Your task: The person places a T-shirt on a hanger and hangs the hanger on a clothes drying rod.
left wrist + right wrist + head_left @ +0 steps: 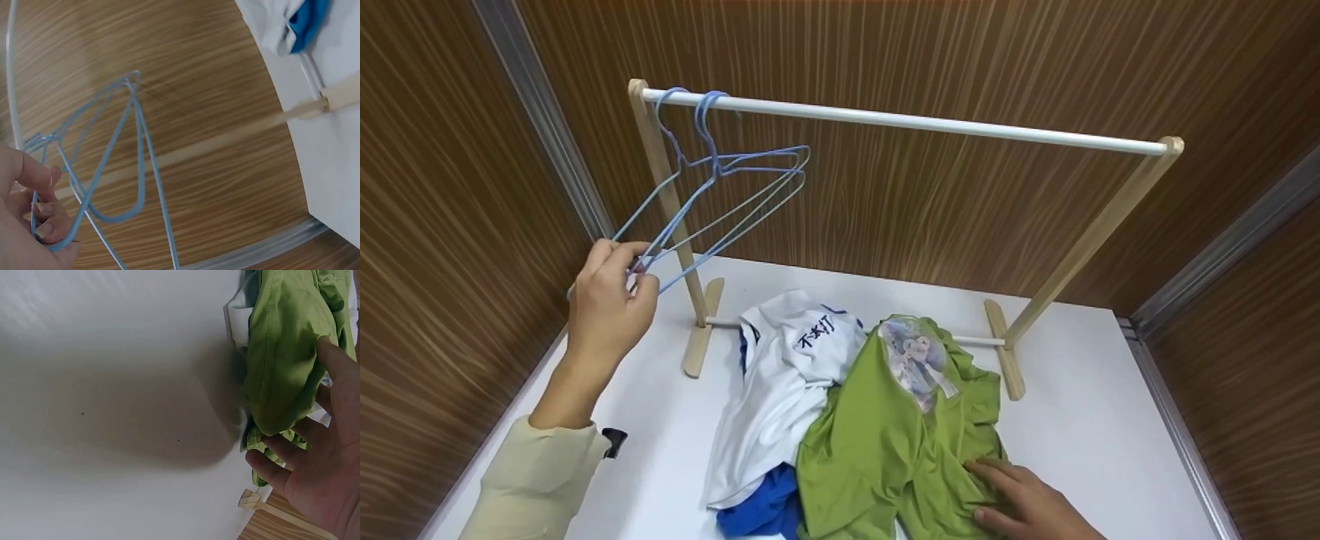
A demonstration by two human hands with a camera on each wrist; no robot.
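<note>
Several blue wire hangers [720, 171] hang by their hooks near the left end of a rack's white rail [900, 121]. My left hand [611, 300] pinches the lower left corner of a hanger; the left wrist view shows fingers curled around the wire [140, 163]. How many hangers it grips I cannot tell. My right hand [1035, 502] touches the lower right part of a green garment [870, 450] with a picture print, its fingers spread loosely in the right wrist view. Beside and partly under the green garment lies a white shirt [780, 375] with dark lettering.
Blue cloth [765, 506] shows below the white shirt. The rack's wooden posts [1095, 244] stand on flat feet [703, 330] on a white surface [1072, 420]. Wood-grain panels [885, 225] enclose the back and both sides.
</note>
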